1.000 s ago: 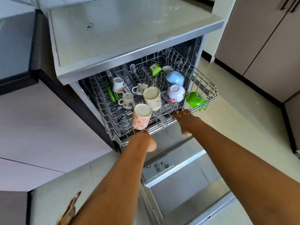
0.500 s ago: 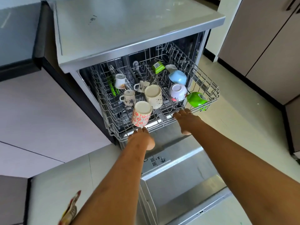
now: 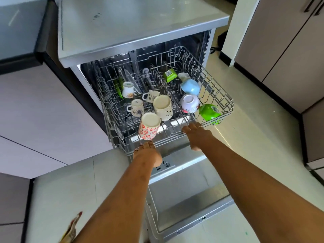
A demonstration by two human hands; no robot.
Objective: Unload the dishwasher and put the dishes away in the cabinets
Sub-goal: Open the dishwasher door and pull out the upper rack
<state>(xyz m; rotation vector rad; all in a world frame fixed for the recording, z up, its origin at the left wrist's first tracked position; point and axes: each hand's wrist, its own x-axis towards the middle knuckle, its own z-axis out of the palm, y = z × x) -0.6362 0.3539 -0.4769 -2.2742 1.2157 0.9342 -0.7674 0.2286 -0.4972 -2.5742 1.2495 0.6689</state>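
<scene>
Outward has come the rack (image 3: 226, 102), dishes still inside it. Left hand (image 3: 147, 153) and right hand (image 3: 197, 135) each keep a grip pinching its front rail, so this looks like the pulling-out step. Next, one hand should let go and lift the flowered mug (image 3: 149, 128), at 12 o'clock from the left hand.

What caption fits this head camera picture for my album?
Left hand and right hand grip the front of a dishwasher rack loaded with mugs and bowls.
</scene>
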